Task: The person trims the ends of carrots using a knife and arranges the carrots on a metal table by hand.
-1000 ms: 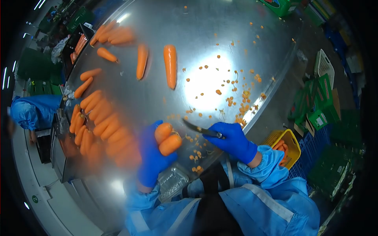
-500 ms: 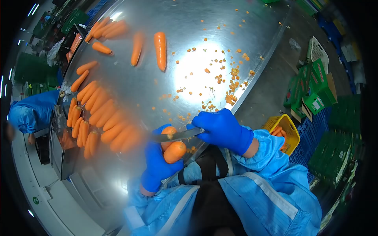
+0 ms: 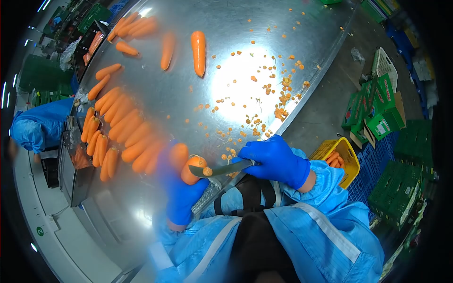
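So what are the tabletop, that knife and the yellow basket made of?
The tabletop looks like smooth metal, perhaps stainless steel: grey, with glare. The knife has a thin, dull-sheened, likely metal blade; its handle is mostly covered. The yellow basket is probably moulded plastic: evenly coloured, slotted walls.

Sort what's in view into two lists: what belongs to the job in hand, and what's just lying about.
Apparently in the job:
- knife, in the right hand
- held carrots, in the left hand
- carrots in rows
- carrot trimmings
- metal table

Apparently lying about:
- green cartons
- white crate
- crumpled plastic
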Demonstrator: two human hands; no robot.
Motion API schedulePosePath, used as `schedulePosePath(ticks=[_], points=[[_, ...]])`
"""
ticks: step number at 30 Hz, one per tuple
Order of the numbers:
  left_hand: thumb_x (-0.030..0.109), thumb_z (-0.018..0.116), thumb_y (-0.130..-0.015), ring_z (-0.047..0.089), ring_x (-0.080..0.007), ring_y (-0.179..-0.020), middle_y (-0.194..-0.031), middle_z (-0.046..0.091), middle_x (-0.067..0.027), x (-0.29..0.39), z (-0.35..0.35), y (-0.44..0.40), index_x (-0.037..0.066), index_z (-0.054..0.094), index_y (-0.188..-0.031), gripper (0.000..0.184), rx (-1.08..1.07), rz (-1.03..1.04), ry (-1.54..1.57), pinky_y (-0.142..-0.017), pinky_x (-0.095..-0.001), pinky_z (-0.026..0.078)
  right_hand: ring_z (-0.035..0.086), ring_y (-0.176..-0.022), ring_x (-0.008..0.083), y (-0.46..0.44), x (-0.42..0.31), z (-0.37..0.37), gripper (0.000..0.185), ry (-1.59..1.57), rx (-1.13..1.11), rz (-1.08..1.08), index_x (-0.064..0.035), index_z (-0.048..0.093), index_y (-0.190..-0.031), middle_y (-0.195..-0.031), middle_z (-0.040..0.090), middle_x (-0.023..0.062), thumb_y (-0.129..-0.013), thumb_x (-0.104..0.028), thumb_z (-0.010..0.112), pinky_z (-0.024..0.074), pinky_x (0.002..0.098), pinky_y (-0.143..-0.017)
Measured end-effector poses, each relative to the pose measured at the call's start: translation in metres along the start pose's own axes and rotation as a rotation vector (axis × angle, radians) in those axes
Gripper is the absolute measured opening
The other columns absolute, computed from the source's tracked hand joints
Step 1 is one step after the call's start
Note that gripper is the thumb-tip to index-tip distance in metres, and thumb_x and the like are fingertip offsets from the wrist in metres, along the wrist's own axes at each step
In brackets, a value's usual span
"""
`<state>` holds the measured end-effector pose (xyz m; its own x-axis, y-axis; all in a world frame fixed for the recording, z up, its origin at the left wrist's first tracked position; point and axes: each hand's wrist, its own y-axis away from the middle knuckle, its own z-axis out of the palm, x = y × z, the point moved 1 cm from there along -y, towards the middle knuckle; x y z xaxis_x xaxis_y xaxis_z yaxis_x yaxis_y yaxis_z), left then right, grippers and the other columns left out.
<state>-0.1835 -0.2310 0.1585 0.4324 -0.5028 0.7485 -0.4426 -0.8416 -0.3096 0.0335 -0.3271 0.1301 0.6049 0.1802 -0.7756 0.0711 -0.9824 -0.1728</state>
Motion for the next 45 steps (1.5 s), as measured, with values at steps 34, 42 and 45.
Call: schedulePosePath(ticks=[34,42,45], points=[[0.049,0.057,-0.088,0.056,-0.0227,-0.101,-0.113,0.056,-0.0094,-0.002,0.026,0.018,0.002,0.042,-0.135,0.068,-0.082,-0.661,1.715,-0.092,-0.0397,0.047,0.068,-0.082,0.0139,-0.032,0.007,0.033,0.028,-0.626,0.156,0.304,-0.0042,0.068,-0.110,-0.096,0.071,0.0080,-0.083,-0.009,0.072,0.0536,0.0255,-0.076],[0.045,0.046,-0.098,0.055,-0.0249,-0.104,-0.117,0.055,-0.0111,-0.054,0.023,0.002,0.005,0.044,-0.132,0.052,0.451,-0.759,1.549,-0.096,-0.0410,0.045,0.068,-0.073,0.0217,0.005,0.010,0.032,0.028,-0.049,0.032,0.112,-0.0200,0.070,-0.103,-0.087,0.068,0.0027,-0.075,-0.020,0.074,0.0523,0.0302,-0.063],[0.047,0.047,-0.097,0.055,-0.0259,-0.107,-0.119,0.054,-0.0119,-0.066,0.031,0.007,0.006,0.044,-0.133,0.054,0.427,-0.742,1.527,-0.098,-0.0413,0.044,0.068,-0.075,0.0209,0.001,0.003,0.033,0.034,0.036,-0.011,0.053,-0.0202,0.068,-0.107,-0.090,0.068,0.0026,-0.074,-0.020,0.076,0.0525,0.0301,-0.063]])
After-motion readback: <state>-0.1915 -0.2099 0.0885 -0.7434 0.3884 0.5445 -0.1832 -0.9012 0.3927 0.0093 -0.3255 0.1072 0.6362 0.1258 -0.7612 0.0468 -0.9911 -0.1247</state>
